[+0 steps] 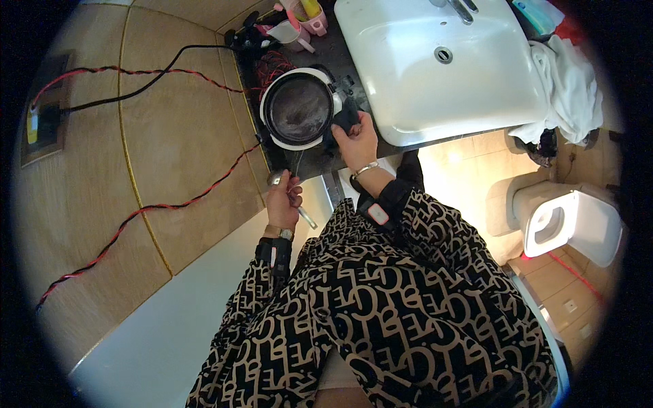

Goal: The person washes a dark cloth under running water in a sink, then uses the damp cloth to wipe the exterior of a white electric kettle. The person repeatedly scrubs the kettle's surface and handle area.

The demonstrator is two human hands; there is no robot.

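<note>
A round white electric pot with a dark inside sits on the dark counter, left of the sink. My right hand is closed on a dark cloth at the pot's right side; whether the cloth touches the pot I cannot tell. Below the counter's front edge, my left hand grips a metal spoon. The spoon's rounded end shows above the fingers, and its handle slants out below them.
The white sink fills the counter's right part, with a white towel at its far side. Pink cups stand behind the pot. Red and black wires run along the tiled wall. An open toilet stands at right.
</note>
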